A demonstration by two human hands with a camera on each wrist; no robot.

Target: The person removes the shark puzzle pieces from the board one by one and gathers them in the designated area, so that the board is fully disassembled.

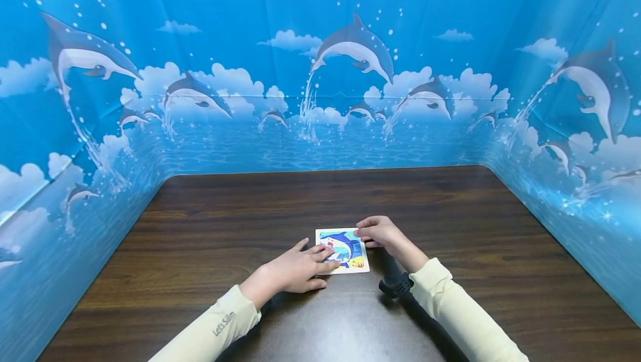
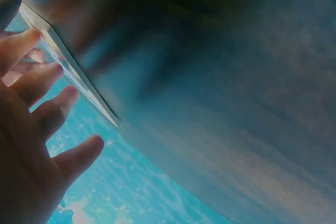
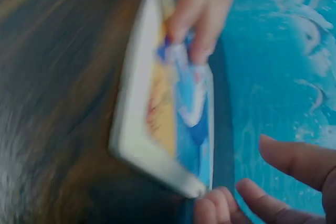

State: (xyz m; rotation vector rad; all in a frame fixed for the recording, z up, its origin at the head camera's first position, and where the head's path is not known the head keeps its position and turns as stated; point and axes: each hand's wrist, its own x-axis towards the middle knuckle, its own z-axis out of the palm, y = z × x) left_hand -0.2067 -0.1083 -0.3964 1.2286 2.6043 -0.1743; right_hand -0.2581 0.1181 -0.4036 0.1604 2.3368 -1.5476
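Note:
On the dark table lies a thin square picture board (image 1: 365,268) with a pale rim, showing a blue-and-white sea animal over yellow and light blue. My left hand (image 1: 296,271) reaches in from the left, its spread fingers resting on the picture and covering its left part. At the far right corner is my right hand (image 1: 381,232), its fingertips touching the rim. The right wrist view shows the thumb (image 3: 294,161) standing apart from the board, with loosely bent fingers at the board's corner. From the left wrist, the board (image 2: 79,72) appears edge-on beside my left fingers.
The brown wood-grain table (image 1: 240,201) stretches out around the board. A blue curtain (image 1: 240,139) printed with dolphins and clouds encloses its back and sides. A black wrist device (image 1: 396,285) hangs beneath my right cuff.

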